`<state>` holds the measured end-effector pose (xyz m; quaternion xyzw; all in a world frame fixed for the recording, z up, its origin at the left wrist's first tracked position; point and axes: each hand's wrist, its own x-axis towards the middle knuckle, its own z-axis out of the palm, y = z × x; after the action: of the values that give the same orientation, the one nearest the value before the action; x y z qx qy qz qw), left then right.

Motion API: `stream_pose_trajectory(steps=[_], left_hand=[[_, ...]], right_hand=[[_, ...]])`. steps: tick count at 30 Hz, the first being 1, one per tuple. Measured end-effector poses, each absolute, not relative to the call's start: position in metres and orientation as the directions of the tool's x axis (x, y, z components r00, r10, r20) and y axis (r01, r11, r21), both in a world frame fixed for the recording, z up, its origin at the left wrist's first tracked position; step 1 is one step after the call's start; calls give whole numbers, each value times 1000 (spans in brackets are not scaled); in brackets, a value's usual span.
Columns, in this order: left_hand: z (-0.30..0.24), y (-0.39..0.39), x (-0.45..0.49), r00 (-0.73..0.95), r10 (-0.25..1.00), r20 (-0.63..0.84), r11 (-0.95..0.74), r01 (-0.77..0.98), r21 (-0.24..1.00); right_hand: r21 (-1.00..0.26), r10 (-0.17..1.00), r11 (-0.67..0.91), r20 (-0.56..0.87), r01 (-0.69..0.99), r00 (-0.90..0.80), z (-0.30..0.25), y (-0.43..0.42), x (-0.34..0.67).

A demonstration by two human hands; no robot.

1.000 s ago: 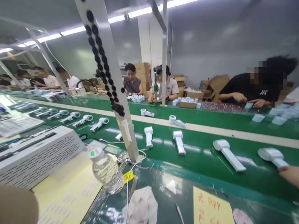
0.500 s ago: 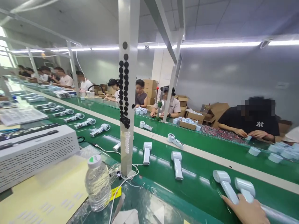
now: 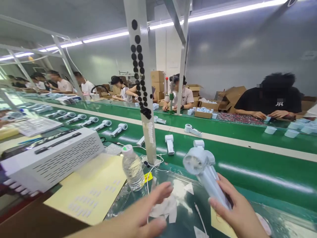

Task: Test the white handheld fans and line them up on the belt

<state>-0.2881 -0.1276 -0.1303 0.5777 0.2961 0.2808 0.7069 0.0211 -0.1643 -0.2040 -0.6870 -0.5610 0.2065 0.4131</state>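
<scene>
My right hand is wrapped round the handle of a pale blue handheld fan, its round head tilted up and left above the bench edge. A second rounded shape shows behind that head; whether a second fan is in the same grip I cannot tell. My left hand, slightly blurred, reaches over the bench with thumb and fingers apart and holds nothing. Beneath it lie white paper scraps. A short white cable lies between my hands.
A green conveyor belt carries several more fans. A metal post with black dots rises beside a clear water bottle. At left are a grey vented box and a yellow sheet. Several people sit across the belt.
My right hand has lifted the fan off the belt and brought it left over the bench. My left hand has come into view. The camera has turned and tilted.
</scene>
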Motion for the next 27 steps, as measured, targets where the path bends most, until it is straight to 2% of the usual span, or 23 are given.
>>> stream_pose_trajectory(steps=[2,3,5,8,10,13,16,18,21,23,25,27], left_hand=[[-154,-132,-256,735,675,-63,287,-184,940],[-167,-135,-239,663,748,22,309,-378,873],[-191,-139,-210,520,854,-5,360,-585,727],[-212,-135,-197,557,819,-134,511,-604,612],[-215,-128,-208,624,770,-131,575,-592,565],[-207,-117,-228,556,829,-60,480,-654,585],[-194,-108,-238,504,864,-3,387,-660,644],[-185,-105,-239,518,855,14,383,-649,658],[-175,-106,-239,548,835,52,396,-665,633],[-170,-108,-239,563,821,92,400,-683,611],[-166,-108,-239,561,819,115,389,-693,607],[-163,-107,-237,540,833,121,365,-700,614]], right_hand=[[-748,949,72,254,659,185,-213,-178,-13],[-705,949,110,284,700,136,-220,-183,-28],[-644,935,159,341,748,94,-233,-192,-50],[-667,915,214,393,713,94,-247,-203,-63],[-702,921,253,385,665,56,-248,-206,-61],[-729,945,121,291,673,146,-243,-197,-51],[-662,906,-88,257,745,336,-240,-178,-41],[-641,900,-95,272,761,341,-240,-169,-41],[-690,936,-52,218,722,276,-240,-172,-54],[-790,971,-28,124,613,204,-236,-186,-69],[-935,995,-71,-39,349,97,-227,-204,-84],[-981,983,-183,-185,72,-21,-215,-219,-96]])
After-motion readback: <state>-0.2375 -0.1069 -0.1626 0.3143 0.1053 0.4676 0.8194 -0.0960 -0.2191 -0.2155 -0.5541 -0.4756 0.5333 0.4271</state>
